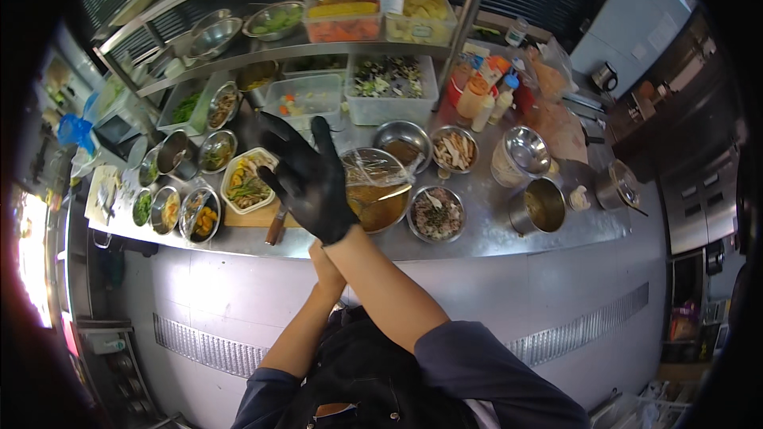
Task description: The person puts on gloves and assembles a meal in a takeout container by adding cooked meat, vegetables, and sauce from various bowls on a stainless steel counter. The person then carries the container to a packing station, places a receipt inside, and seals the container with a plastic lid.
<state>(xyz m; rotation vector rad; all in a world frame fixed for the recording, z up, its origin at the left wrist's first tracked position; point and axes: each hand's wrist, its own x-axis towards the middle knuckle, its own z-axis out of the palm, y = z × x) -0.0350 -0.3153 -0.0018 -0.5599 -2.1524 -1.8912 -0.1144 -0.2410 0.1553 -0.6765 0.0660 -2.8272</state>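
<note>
My right hand wears a black glove and is raised over the counter, fingers spread and holding nothing. Beneath its wrist, my bare left hand meets the forearm near the glove's cuff; its fingers are hidden behind that arm. Left of the glove, a white tray of mixed vegetables rests by a wooden board. A wooden-handled knife lies on the board. Just right of the glove stands a bowl of brown liquid, partly covered with plastic film, with a metal utensil in it.
Right of these are a bowl of rice mix, a bowl of pale strips and a steel pot. Several small bowls crowd the left. Squeeze bottles stand behind. A shelf with food containers spans the back.
</note>
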